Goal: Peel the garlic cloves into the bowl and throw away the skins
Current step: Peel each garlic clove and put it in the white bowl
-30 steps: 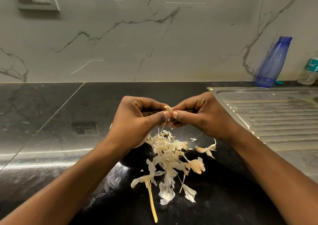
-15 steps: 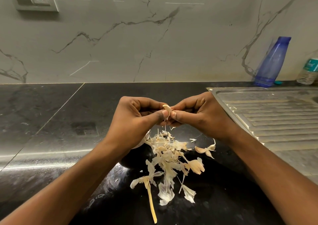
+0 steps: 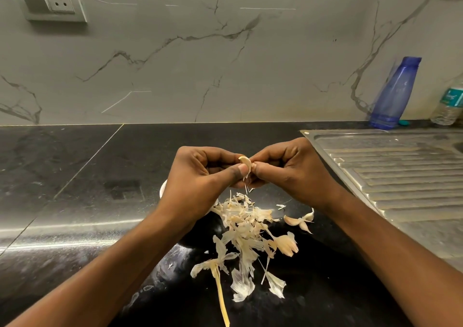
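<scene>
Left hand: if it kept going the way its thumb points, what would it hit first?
The left hand pinches the garlic clove, so that comes first; just past it, probably the right hand.

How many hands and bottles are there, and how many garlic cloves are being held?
Hands: 2 (left hand, right hand)
Bottles: 2 (blue bottle, clear bottle)
Held garlic clove: 1
Total: 5
</scene>
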